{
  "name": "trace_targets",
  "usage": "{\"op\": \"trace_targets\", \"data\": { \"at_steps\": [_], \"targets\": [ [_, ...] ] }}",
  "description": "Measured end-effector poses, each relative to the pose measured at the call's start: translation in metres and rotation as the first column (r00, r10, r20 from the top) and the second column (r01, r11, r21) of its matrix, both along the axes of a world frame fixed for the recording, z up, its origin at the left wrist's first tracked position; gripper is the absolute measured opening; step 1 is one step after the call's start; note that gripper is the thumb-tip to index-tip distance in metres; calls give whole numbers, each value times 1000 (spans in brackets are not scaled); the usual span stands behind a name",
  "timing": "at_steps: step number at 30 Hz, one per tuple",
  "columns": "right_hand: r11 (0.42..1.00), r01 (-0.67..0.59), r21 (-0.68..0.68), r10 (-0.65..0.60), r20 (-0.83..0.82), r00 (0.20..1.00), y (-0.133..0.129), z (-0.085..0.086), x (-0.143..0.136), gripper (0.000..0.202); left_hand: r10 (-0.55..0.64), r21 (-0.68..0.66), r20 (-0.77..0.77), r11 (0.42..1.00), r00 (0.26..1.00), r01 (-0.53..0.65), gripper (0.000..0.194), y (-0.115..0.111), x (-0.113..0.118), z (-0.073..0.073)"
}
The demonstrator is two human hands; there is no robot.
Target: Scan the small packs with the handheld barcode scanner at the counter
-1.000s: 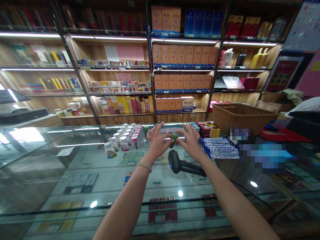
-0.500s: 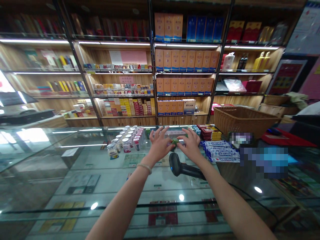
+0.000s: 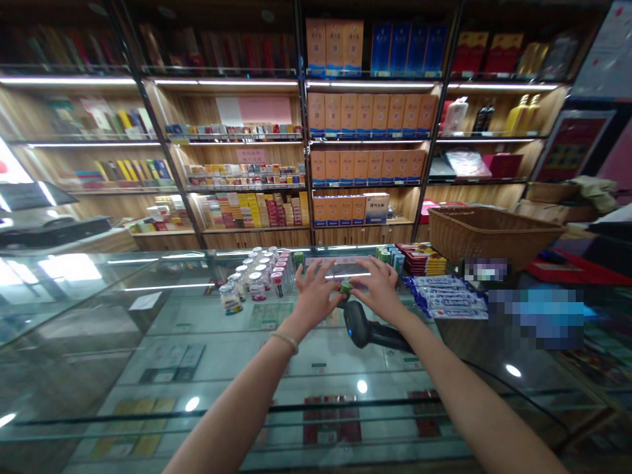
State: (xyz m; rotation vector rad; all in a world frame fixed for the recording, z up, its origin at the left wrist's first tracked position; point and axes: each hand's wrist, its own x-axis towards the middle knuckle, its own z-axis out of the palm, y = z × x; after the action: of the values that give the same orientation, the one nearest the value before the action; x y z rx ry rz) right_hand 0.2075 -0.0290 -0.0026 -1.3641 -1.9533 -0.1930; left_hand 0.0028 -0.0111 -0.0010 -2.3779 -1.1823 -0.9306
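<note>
Over the glass counter [image 3: 217, 349], both of my hands meet at a small green cylindrical item [image 3: 346, 288]. My left hand [image 3: 316, 295] touches its left side with thumb and index finger, the other fingers spread. From the right, the thumb and index finger of my right hand [image 3: 378, 288] are at the same item. A black handheld scanner [image 3: 363, 326] lies just below it, its handle passing under my right forearm. Small jars [image 3: 257, 286] stand in rows left of my hands. Blue-and-white packets [image 3: 447, 296] lie to the right.
Red and yellow packs [image 3: 421, 259] are stacked behind the packets. A wicker basket [image 3: 494, 234] stands at the right, with a red item [image 3: 587, 266] beside it. The scanner's cable runs toward the lower right. Stocked shelves [image 3: 365, 141] line the far wall.
The view has shifted slightly, so the counter goods appear further right. Both hands remain at the green item, which now appears closer to the scanner's head.
</note>
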Motion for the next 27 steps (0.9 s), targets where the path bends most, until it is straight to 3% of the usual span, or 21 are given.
{"op": "trace_targets", "data": {
  "at_steps": [7,18,27],
  "targets": [
    [1000,-5,-27,6,46,999,7,0,-1,12,2,-1,-2,1000,1000,-2,12,0,-4,-8],
    [989,-79,-123,110,271,956,17,34,-19,9,44,-28,6,999,999,-44,10,0,-15,-6],
    [991,-75,-112,112,374,921,23,38,-43,12,146,-65,-51,987,988,-149,13,0,-28,0]
  ]
}}
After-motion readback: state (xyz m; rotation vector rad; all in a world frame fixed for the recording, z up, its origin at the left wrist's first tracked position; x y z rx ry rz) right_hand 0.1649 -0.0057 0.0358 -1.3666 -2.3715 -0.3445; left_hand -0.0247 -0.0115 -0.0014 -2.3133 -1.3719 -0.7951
